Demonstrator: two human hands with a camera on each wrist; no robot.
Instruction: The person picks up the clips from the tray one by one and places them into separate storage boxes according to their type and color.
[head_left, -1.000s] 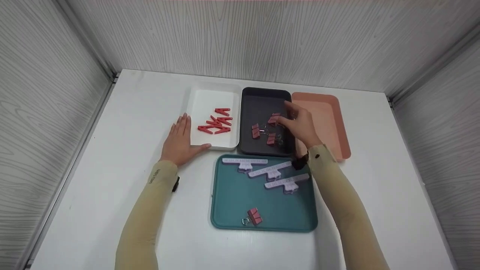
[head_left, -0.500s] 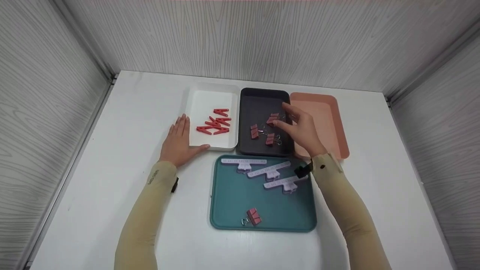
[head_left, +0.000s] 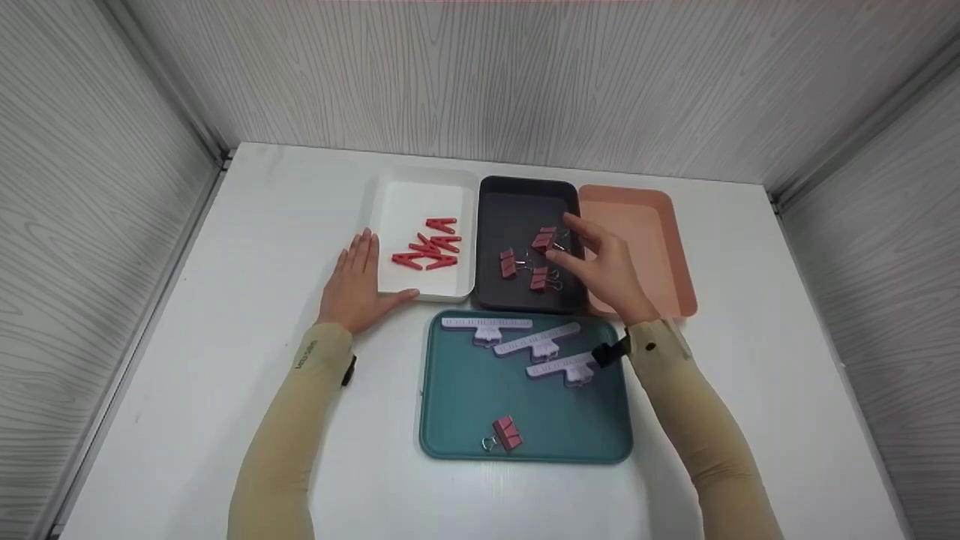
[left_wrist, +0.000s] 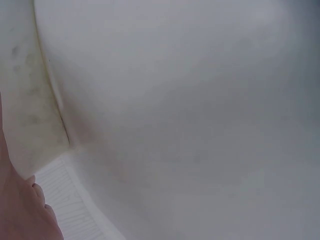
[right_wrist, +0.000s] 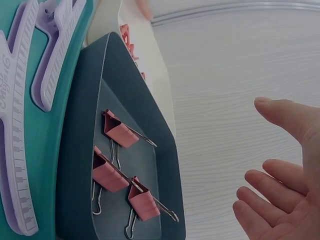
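My right hand point(head_left: 609, 266) hovers over the right side of the dark tray point(head_left: 525, 196), thumb and fingers spread apart with nothing between them. Three pink binder clips lie in that tray; the upper binder clip point(head_left: 544, 239) is nearest the thumb. In the right wrist view, the same hand point(right_wrist: 280, 175) appears clear of the clips, palm showing. My left hand point(head_left: 354, 285) lies flat with straight fingers along the left side of the white tray point(head_left: 466, 225), its thumb at the near rim. Several red clothespins point(head_left: 426, 246) are inside the white tray.
A teal tray point(head_left: 465, 397) in front bears three lilac ruler-like clips, one lilac clip point(head_left: 487, 324) at its far edge, and a pink binder clip point(head_left: 507, 433) near its front. An orange tray point(head_left: 651, 225) stands to the right of the dark one. Wood-grain panels point(head_left: 480, 82) enclose the white table.
My right hand has let go of the upper binder clip in the dark tray and drawn slightly right and nearer, fingers parting. The left hand stays in place.
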